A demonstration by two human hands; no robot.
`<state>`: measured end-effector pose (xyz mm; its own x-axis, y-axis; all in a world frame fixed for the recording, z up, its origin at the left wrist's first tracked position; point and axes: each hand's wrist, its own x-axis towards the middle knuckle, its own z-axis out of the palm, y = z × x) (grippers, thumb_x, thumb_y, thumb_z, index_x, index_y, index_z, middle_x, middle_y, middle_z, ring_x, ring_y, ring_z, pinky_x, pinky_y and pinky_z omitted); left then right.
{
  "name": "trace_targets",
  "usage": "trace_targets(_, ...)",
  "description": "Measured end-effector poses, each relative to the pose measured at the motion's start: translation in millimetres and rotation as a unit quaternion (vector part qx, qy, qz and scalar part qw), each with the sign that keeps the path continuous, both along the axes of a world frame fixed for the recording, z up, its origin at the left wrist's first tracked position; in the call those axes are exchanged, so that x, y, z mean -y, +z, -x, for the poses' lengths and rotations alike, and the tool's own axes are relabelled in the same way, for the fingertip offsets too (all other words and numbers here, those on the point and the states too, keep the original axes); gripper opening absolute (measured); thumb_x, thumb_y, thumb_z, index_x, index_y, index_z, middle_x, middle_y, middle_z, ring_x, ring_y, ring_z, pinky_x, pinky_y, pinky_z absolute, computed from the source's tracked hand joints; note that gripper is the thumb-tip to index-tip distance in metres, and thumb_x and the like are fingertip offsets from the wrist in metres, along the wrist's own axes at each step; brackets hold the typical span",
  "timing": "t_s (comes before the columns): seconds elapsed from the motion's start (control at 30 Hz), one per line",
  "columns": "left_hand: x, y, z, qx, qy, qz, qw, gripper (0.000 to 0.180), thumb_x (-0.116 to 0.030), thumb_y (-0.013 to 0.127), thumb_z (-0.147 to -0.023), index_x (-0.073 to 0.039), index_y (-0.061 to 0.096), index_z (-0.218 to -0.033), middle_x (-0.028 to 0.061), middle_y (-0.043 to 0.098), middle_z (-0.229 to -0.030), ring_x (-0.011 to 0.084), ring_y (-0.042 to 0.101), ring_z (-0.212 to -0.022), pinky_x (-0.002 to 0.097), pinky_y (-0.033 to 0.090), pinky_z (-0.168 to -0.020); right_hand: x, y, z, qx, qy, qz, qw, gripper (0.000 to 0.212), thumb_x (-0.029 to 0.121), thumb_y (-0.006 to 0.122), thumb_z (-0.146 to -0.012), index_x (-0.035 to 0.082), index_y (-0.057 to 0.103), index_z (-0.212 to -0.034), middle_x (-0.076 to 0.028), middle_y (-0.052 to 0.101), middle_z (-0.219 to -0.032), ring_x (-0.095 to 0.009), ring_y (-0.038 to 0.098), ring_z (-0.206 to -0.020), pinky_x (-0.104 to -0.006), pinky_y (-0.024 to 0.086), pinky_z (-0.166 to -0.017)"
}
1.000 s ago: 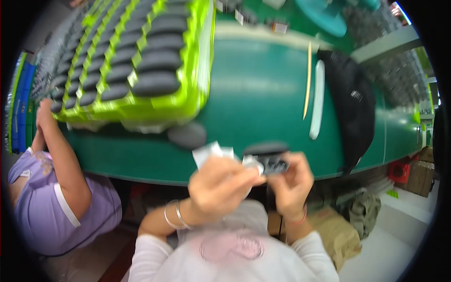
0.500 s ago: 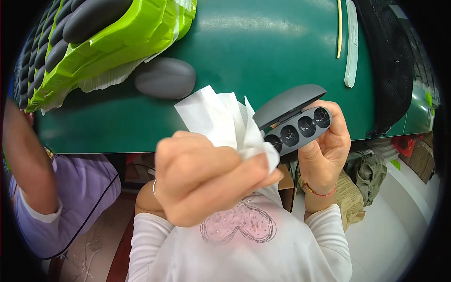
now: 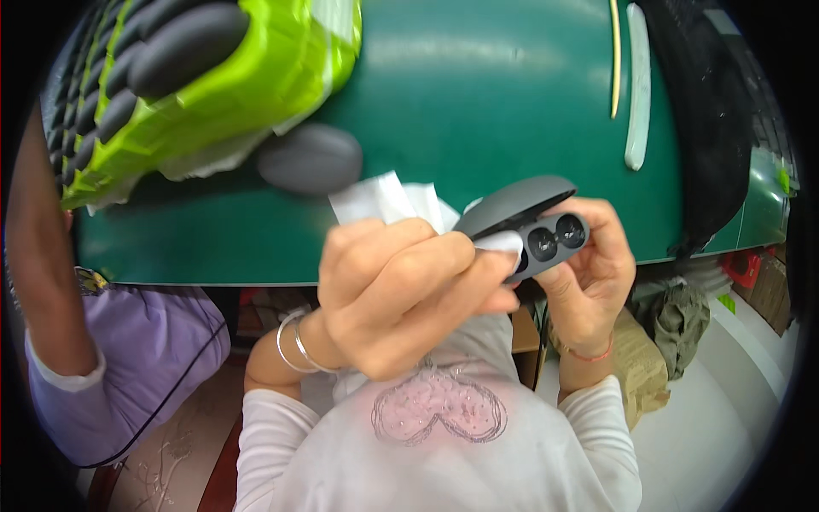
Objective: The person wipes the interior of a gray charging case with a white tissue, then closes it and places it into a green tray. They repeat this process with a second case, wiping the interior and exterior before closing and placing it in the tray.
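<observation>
My right hand (image 3: 593,282) holds an open dark grey earbud charging case (image 3: 520,205), its lid tilted up and its glossy black wells facing me. Two wells show at the right end; the others are covered. My left hand (image 3: 397,290) is closed round a white wiping cloth (image 3: 380,200), and a bunched tip of it presses at the left part of the case, over the wells. The loose part of the cloth sticks up behind my knuckles. Beyond it a closed grey case (image 3: 311,160) lies on the green table.
A bright green tray (image 3: 299,77) filled with several grey cases stands at the far left. A thin wooden stick (image 3: 615,60) and a pale translucent strip (image 3: 637,90) lie at the far right, beside a black mesh bag (image 3: 704,128). Another person's arm (image 3: 51,273) is at the left.
My left hand has moved right and brought the cloth's tip down onto the case, covering wells that showed before. The case sits slightly lower in view.
</observation>
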<state>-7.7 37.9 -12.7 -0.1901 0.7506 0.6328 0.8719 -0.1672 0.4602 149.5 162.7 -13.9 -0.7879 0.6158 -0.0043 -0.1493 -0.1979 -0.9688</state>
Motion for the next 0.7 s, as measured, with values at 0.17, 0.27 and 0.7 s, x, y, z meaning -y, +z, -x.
trace_targets(0.17, 1.9, 16.9, 8.1, 0.091, -0.013, 0.028, 0.995, 0.040, 0.004, 0.074, -0.063, 0.004, 0.071, -0.103, 0.0095, 0.061, -0.083, 0.0162, 0.060, -0.063, 0.0230, 0.050, -0.051, -1.5, 3.8, 4.8, -0.027, -0.037, 0.076, 0.996, 0.029, -0.005, 0.062, -0.091, -0.005, 0.049, -0.117, -0.015, 0.063, -0.103, -0.019, 0.066, -0.087, -0.0321, 0.058, -0.072)
trace_targets(0.27, -13.1, 82.6, 26.6, 0.120, -0.025, 0.045, 0.991, 0.037, 0.007, 0.071, -0.063, 0.003, 0.072, -0.099, 0.0100, 0.059, -0.079, 0.0175, 0.059, -0.062, 0.0263, 0.049, -0.051, -18.4, 7.0, 11.4, -0.074, -0.118, 0.045, 0.989, 0.027, 0.002, 0.061, -0.094, -0.005, 0.048, -0.117, -0.016, 0.065, -0.098, -0.020, 0.067, -0.079, -0.0315, 0.056, -0.068)
trace_targets(0.7, -295.0, 139.8, 205.4, -0.046, 0.119, -0.018, 0.992, 0.025, -0.024, 0.070, -0.081, -0.003, 0.075, -0.092, 0.0114, 0.072, -0.075, 0.0180, 0.069, -0.069, 0.0299, 0.052, -0.067, -45.7, 7.1, 22.1, -0.086, -0.170, 0.060, 0.980, 0.027, -0.002, 0.062, -0.092, -0.004, 0.051, -0.117, -0.012, 0.065, -0.096, -0.016, 0.064, -0.080, -0.0284, 0.052, -0.072)
